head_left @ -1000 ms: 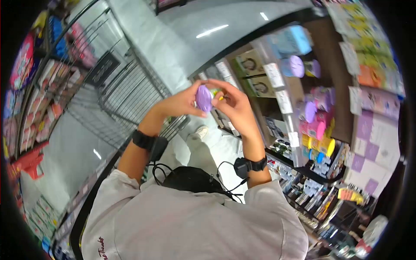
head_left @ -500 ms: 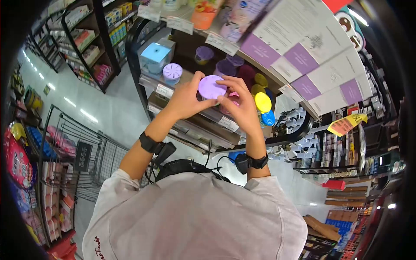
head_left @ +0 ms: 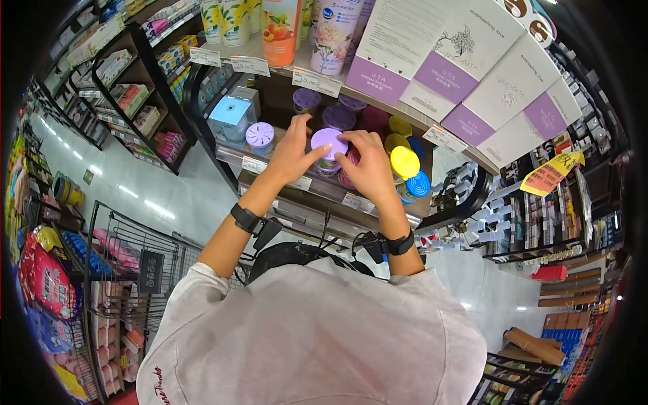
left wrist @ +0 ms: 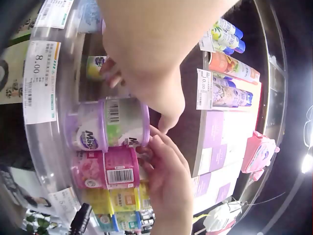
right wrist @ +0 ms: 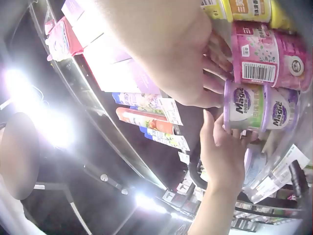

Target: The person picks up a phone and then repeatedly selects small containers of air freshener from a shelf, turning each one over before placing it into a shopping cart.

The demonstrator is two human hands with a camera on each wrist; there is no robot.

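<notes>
A purple-lidded air freshener tub stands stacked on a matching tub at the front of the shelf. My left hand is at its left side, thumb reaching to the lid's edge and fingers extended towards the back. At the other side is my right hand, its fingertips right by the lid and its thumb near the front edge. Neither hand's fingers wrap round the tub. Beside the purple stack are pink tubs, partly hidden by the right hand in the head view.
Yellow-lidded and blue-lidded tubs stand to the right. A white-and-lilac tub and a light blue box are on the left. White-and-purple boxes and spray cans fill the shelf above. A wire cart stands behind left.
The view has turned to face the shelf. Both hands have carried the purple tub from in front of the body onto the stack, and their grip has loosened.
</notes>
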